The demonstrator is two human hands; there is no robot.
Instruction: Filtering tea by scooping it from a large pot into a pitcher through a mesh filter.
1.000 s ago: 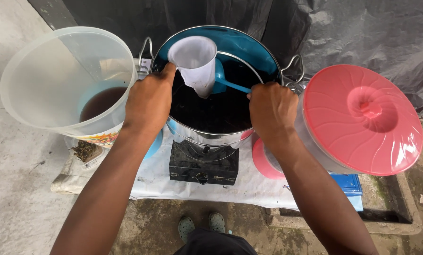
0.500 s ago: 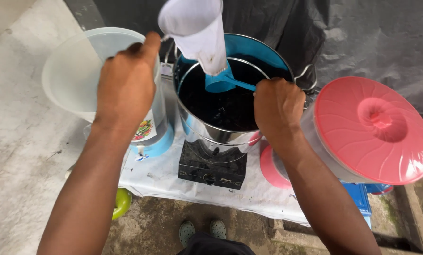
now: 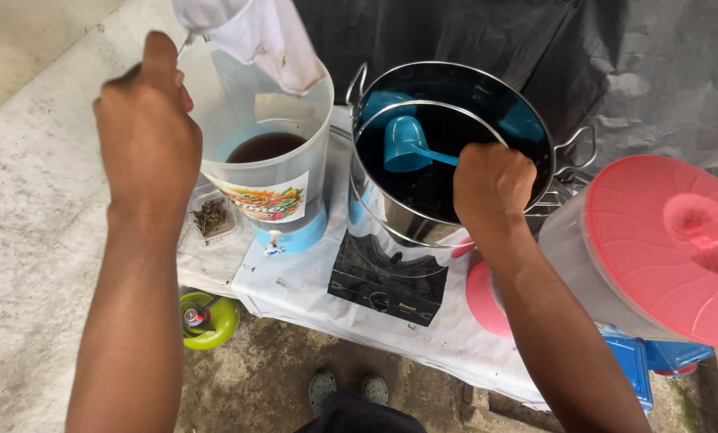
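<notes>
left hand point(image 3: 147, 120) closed in a fist on the wire handle of a white cloth strainer point(image 3: 259, 36), held high. the bag hangs toward 5 o'clock from the grip, long axis slanting down, directly over the clear plastic jug point(image 3: 275, 172); left hand is the nearer one. jug holds a shallow pool of dark liquid and stands on a blue base (a small spout at its foot). right hand point(image 3: 491, 180) closed on the handle of a blue ladle point(image 3: 407, 144), cup lying at 9 o'clock from the grip, inside the steel pot point(image 3: 391, 216). pot is filled with dark liquid and sits on a black stove point(image 3: 383, 293) on the desk point(image 3: 295, 285). pink lid point(image 3: 667, 240) at 3 o'clock covers another container.
</notes>
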